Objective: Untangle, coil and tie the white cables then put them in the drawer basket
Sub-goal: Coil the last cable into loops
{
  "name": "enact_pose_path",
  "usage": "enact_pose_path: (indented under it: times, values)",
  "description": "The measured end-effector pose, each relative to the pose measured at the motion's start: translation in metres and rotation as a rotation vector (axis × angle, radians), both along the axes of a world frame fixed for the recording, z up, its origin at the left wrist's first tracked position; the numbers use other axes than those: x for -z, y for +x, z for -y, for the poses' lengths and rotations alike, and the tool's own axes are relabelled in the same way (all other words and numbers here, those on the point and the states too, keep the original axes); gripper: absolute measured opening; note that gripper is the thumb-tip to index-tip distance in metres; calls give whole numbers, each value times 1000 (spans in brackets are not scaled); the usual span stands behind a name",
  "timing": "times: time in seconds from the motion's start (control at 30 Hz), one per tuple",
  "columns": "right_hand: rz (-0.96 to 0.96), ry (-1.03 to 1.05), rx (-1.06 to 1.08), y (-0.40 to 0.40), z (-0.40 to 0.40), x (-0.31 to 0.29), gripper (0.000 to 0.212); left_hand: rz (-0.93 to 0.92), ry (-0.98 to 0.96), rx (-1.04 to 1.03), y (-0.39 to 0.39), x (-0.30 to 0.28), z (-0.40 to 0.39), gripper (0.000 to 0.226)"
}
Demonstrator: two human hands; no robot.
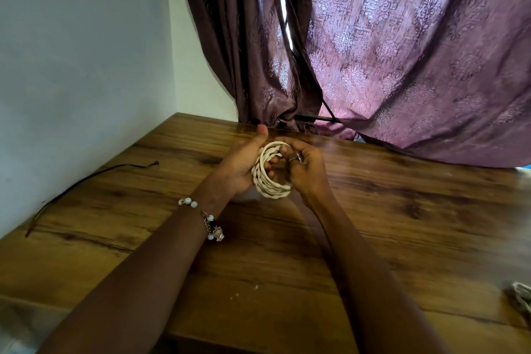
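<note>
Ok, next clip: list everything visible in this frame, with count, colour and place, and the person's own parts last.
white cable coil: one, white, twisted strands, held between both hands above the table
table: one, brown wood grain, fills the lower frame
dark cord: one, black, thin, on the table's far left by the wall
curtains: two panels, purple patterned, behind the table
wall: one, pale, at the left
greyish object: one, blurred at the right edge, cannot identify
bracelet: one, white beads with charms, on the left wrist
ring: one, silver, on a right finger
left hand: grips the coil, thumb up
right hand: grips the coil's right side
</note>
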State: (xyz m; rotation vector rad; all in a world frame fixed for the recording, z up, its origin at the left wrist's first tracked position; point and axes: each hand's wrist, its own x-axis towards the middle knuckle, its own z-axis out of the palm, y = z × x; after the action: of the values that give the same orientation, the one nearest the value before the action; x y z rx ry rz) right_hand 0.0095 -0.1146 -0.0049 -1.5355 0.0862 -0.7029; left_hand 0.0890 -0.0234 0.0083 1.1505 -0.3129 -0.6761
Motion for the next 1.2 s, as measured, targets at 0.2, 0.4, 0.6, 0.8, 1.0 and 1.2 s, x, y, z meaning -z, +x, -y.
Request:
enact_pose_path:
  times: [0.2, 0.4, 0.6, 0.8, 1.0, 1.2]
  values:
    - [28, 145, -94, -5, -4, -5, 29, 37, -85, -138, -4, 4, 9, 22]
    - [50, 304, -112, -7, -1, -6, 23, 105, -79, -368, -9, 9, 17, 25]
    - [-53, 483, -179, 5, 11, 5, 47, 115, -62, -403, -10, 10, 18, 17]
    - [-60, 428, -148, 2, 9, -3, 35, 176, -85, -448, -10, 12, 19, 17]
    - [-27, 473, -12, 0, -1, -8, 21, 161, -147, -344, -8, 15, 17, 16]
    - [-37, 480, 36, -4, -1, -7, 26, 162, 4, -95, 0, 12, -4, 25]
